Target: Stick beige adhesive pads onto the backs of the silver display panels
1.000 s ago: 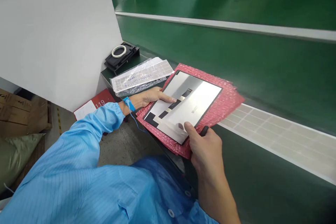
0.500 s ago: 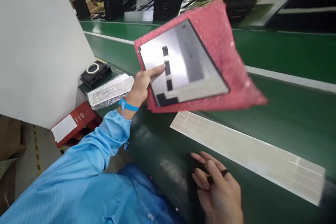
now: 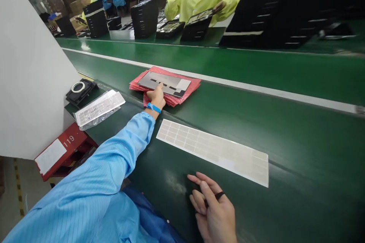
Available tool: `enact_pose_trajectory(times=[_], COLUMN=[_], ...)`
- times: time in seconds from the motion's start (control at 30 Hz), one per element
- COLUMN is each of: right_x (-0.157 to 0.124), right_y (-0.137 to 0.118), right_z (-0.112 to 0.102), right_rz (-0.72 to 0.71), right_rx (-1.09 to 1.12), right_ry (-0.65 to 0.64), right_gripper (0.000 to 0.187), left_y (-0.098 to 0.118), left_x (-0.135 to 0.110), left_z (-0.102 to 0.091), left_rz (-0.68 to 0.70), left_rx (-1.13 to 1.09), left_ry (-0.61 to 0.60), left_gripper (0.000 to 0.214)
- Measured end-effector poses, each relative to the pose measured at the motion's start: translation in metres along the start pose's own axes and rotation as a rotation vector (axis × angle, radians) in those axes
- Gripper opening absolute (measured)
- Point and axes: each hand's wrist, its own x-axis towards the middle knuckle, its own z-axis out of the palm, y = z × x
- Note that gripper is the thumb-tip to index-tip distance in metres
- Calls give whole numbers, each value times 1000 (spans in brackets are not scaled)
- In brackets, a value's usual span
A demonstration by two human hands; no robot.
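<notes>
My left hand reaches out over a stack of pink bubble-wrap bags. Its fingers grip the near edge of a thin silvery display panel, which lies flat on the topmost bag; a dark strip runs along the panel's back. Low in the view, my right hand hovers over the dark green work surface with its fingers half curled. A thin black object shows between thumb and fingers; most of it is hidden. Between the hands and the belt lies a long sheet of pale rectangular labels.
At left lie more label sheets in clear plastic and a black holder with a white ring. A red box marked 119 sits below a white panel. Across the green belt, a person in yellow handles black trays.
My left hand has lowered the display panel and its pink bag away from me onto the stack of pink bags. The right hand keeps its pose. My view has tilted up.
</notes>
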Motion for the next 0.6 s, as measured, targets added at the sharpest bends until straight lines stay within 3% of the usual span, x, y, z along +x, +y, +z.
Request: enact_pose_trajectory(times=[0.13,0.27,0.6], right_x=[1,1,5], right_y=[-1,-4,-8], right_z=[-3,-5,2], right_rz=[-5,34,71], right_rx=[-25,-53,-74], right_ry=[-13,-11,24], right_gripper=[91,95,101], left_y=[-4,7,97], left_x=[5,8,16], left_z=[-2,0,45], left_rz=[15,18,279], left_rx=[-8,-67,-191], left_ry=[30,36,-163], left_gripper=[31,23,41])
